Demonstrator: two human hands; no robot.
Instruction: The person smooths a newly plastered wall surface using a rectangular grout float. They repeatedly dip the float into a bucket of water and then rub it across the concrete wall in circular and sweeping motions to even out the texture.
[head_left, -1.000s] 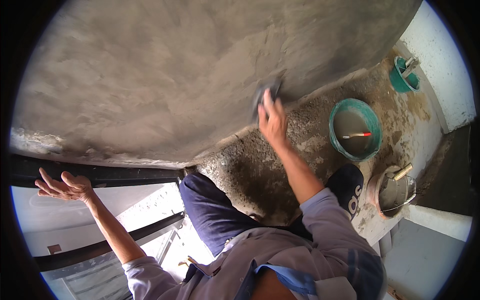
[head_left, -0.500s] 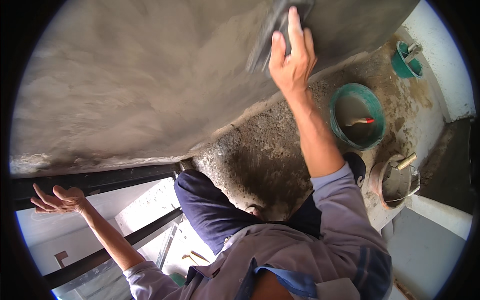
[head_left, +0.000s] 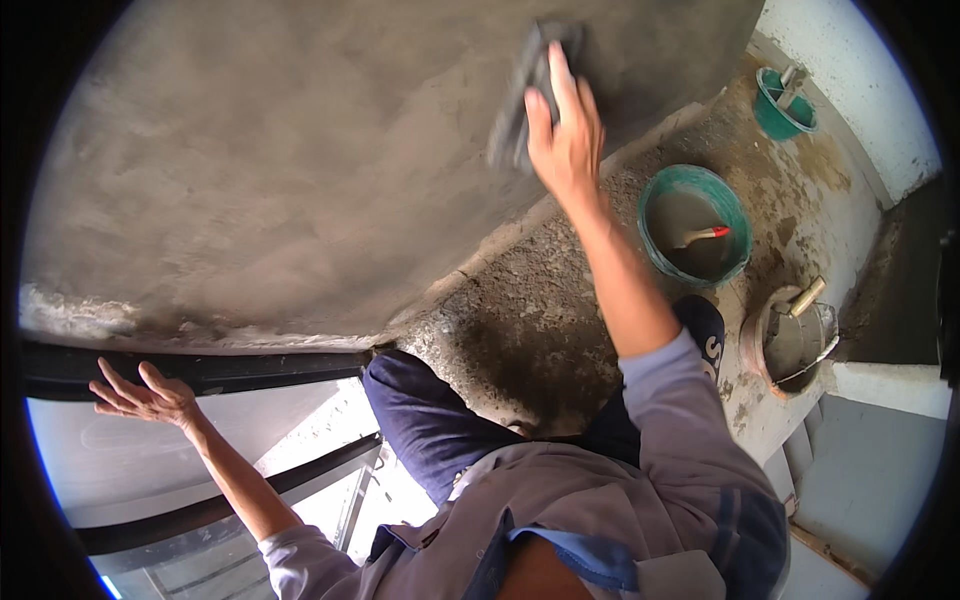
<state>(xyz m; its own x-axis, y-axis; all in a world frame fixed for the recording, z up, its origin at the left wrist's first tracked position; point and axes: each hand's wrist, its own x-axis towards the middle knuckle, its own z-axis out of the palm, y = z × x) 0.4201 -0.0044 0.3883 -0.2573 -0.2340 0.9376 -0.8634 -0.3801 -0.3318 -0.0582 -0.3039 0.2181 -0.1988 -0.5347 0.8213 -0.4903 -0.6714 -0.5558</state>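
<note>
My right hand (head_left: 568, 140) grips a grey plastering float (head_left: 513, 115), slightly blurred, lying against the grey plastered wall (head_left: 280, 150); I cannot make out its handle under my fingers. My left hand (head_left: 150, 395) is open with fingers spread at the black metal rail (head_left: 260, 368) along the wall's lower left edge; I cannot tell whether it touches it. My knees in dark trousers are bent over the rough, stained ledge.
To my right stand a green bucket (head_left: 645, 230) of grey mix with a red-tipped brush (head_left: 712, 233), a smaller green bucket (head_left: 785, 120) with a tool, and a stained bucket (head_left: 762, 355) with a wooden-handled tool. A white wall (head_left: 850, 80) borders the right; a railing lies lower left.
Over the last second my right hand has moved the float up the wall, then slightly left and down in the last half second. My left hand stays open near the rail.
</note>
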